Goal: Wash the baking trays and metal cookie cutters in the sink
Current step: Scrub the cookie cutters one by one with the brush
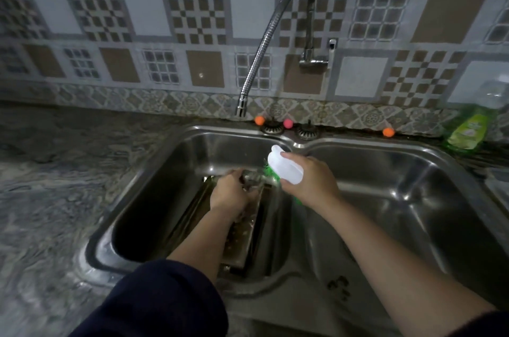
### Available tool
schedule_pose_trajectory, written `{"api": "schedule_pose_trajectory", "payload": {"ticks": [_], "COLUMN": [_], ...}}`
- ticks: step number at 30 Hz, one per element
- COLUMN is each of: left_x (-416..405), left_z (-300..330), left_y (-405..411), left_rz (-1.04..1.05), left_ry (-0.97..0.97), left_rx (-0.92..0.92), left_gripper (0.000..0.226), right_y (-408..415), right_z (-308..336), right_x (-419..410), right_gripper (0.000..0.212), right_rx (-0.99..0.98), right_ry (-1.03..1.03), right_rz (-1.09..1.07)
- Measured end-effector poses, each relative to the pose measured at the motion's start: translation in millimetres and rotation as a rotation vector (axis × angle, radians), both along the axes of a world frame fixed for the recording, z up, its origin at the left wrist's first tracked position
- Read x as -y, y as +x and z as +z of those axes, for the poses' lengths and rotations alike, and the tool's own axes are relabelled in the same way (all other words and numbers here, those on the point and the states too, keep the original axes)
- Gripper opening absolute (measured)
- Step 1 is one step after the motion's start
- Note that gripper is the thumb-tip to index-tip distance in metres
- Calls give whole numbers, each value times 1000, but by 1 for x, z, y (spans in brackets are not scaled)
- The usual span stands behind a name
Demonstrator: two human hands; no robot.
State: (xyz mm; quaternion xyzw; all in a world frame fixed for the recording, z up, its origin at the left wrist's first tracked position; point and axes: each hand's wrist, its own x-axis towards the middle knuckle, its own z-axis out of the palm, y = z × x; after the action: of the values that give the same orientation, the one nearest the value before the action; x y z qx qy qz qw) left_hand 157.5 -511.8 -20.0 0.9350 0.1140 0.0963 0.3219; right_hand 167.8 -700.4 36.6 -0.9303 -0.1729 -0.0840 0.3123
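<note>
The left hand (232, 189) has its fingers curled around a small metal piece, probably a cookie cutter (252, 181), though blur and glare keep its shape from being read. The right hand (308, 178) has its fingers clamped on the white handle of a scrubbing brush (285, 167), whose green bristles point down and left, touching or just beside the piece held in the left hand. Both hands work over the left basin of the double sink (192, 149).

Below the left hand, a baking tray (242, 237) stands tilted in that basin, leaning against the divider side with its lower end near the front edge of the sink. Whether more cutters lie under it cannot be told. The right basin holds nothing that shows apart from dark specks on its front rim.

The likely risk, as I judge it, is slippage: a wet, thin metal cutter could spring from the left fingers under the brush's push and drop onto the tray. The tilted tray could also slide flat if knocked.

The faucet (275, 33) arcs from the wall toward the left basin's back edge; no stream is clearly visible. A green dish soap bottle (471, 124) stands on the worktop (55, 171) at the sink's far right corner.
</note>
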Motion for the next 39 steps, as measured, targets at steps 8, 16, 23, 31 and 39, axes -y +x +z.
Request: {"api": "schedule_pose_trajectory", "payload": {"ticks": [8, 16, 23, 31, 39], "left_x": [-47, -40, 3, 117, 204], "left_z": [-61, -57, -20, 17, -17], "left_y": [-6, 2, 11, 16, -7], "left_rz": [11, 2, -95, -349, -493], "left_ry": [-33, -35, 46, 157, 285], "left_rx": [-342, -252, -64, 50, -504], "left_gripper": [74, 76, 50, 40, 67], "right_y": [-4, -1, -6, -12, -28], "right_z": [-36, -45, -37, -27, -55], "right_x": [-14, -5, 19, 95, 187], "right_gripper": [58, 58, 58, 61, 63], "right_rx": [-50, -50, -68, -103, -189], "right_ry": [107, 108, 100, 110, 76], "right_rz": [-72, -127, -161, -234, -265]}}
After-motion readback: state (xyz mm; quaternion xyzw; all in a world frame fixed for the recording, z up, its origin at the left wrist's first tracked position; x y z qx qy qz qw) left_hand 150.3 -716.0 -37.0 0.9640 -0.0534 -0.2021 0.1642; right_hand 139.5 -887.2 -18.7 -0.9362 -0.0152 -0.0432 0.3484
